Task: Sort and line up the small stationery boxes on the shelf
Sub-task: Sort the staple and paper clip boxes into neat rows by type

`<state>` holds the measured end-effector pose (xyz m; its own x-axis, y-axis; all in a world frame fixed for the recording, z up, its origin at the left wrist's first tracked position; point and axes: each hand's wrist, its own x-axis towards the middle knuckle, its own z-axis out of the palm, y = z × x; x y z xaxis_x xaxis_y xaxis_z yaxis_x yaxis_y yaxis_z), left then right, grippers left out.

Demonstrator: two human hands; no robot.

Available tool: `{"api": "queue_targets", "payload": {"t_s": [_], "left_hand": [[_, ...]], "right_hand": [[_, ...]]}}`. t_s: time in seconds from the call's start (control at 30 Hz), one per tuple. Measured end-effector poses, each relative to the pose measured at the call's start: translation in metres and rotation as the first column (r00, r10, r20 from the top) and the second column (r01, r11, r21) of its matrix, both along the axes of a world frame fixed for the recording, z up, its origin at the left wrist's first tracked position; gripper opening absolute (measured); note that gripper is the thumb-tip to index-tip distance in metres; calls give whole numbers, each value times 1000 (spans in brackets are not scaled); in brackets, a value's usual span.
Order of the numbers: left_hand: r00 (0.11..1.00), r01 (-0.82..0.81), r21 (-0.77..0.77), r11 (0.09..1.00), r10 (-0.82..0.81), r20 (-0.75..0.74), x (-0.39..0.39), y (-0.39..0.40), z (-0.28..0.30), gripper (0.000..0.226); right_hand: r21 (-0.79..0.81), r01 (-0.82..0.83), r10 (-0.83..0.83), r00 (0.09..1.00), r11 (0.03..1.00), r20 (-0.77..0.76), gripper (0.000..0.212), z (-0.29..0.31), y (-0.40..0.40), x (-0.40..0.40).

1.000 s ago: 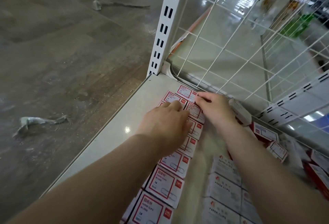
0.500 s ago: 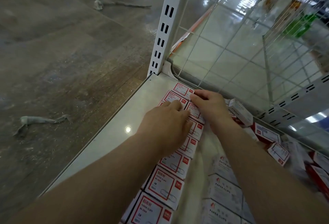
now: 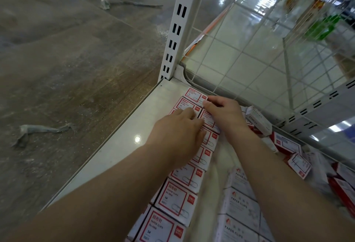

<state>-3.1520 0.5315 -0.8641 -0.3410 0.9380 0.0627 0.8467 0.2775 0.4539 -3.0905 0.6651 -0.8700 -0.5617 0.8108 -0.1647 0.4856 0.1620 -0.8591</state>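
Note:
Red-and-white paper clip boxes (image 3: 175, 196) lie in a row running from the near edge to the back corner of the white shelf (image 3: 123, 139). My left hand (image 3: 177, 136) lies flat on the far part of that row, fingers straight. My right hand (image 3: 224, 114) rests beside it, its fingertips curled onto a box (image 3: 194, 95) near the back corner. A second row of white paper clip boxes (image 3: 241, 206) runs to the right of the red row.
A white staples box (image 3: 258, 119) stands tilted behind my right wrist. Loose red and white boxes (image 3: 288, 145) lie jumbled at the right. A slotted upright post (image 3: 178, 26) and a wire grid (image 3: 249, 49) close the back. Floor lies left of the shelf edge.
Both hands have stayed on the far boxes. My right hand has drawn slightly nearer and its fingertips have shifted left along the back boxes.

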Motion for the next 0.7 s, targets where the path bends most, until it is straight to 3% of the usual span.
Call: {"api": "queue_targets", "payload": {"t_s": [0.23, 0.43, 0.7], "left_hand": [[1000, 16, -44, 999, -16, -15, 2, -2, 2, 46], [1000, 24, -142, 990, -24, 1, 5, -4, 9, 53], [990, -99, -28, 995, 101, 96, 31, -22, 15, 49]], "right_hand": [[54, -9, 6, 999, 999, 51, 28, 2, -3, 0], [159, 77, -87, 995, 984, 55, 30, 10, -6, 17], [290, 73, -109, 988, 954, 110, 27, 24, -11, 57]]}}
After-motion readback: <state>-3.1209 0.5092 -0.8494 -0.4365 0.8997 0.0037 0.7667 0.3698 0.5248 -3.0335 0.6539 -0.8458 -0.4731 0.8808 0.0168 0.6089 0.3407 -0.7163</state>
